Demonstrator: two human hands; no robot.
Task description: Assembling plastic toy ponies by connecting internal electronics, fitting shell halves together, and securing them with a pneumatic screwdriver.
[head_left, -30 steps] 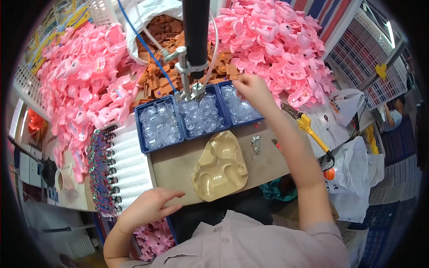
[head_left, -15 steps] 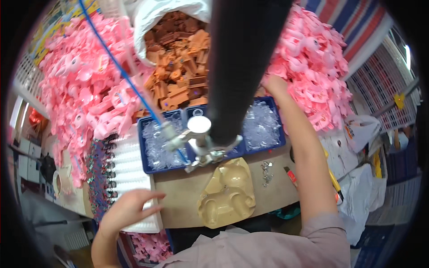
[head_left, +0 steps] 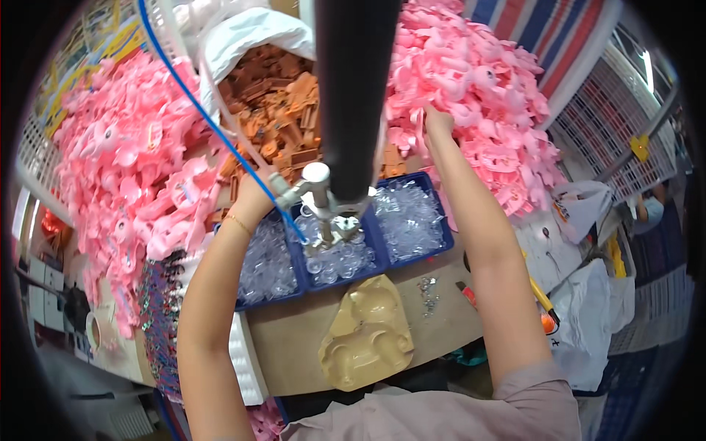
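Note:
My right hand [head_left: 438, 125] is at the left edge of the right-hand heap of pink plastic parts [head_left: 493, 154]. Its fingers are closed on a thin pink plastic part [head_left: 421, 125]. My left hand [head_left: 254, 195] is stretched forward, at the near edge of a pile of brown and orange plastic parts [head_left: 283, 121] that spills from a white sack [head_left: 254, 37]. The left fingers are hidden behind the hand and tubing. Below the hands lies a blue compartment tray [head_left: 376, 242] of small clear plastic pieces [head_left: 408, 220]. Nearest me rests a tan moulded fixture [head_left: 368, 342] with shaped hollows.
A black post [head_left: 353, 95] with a metal clamp fitting [head_left: 323, 206] and a blue air hose [head_left: 191, 95] stands over the tray. More pink parts [head_left: 125, 162] heap at left, beside a white ribbed tray [head_left: 246, 367]. Small metal bits [head_left: 428, 294] and a yellow-handled tool [head_left: 543, 294] lie right.
My left hand has moved forward from beside the white ribbed tray to the orange parts. My right hand now has a pink part at its fingers. The view has shifted slightly.

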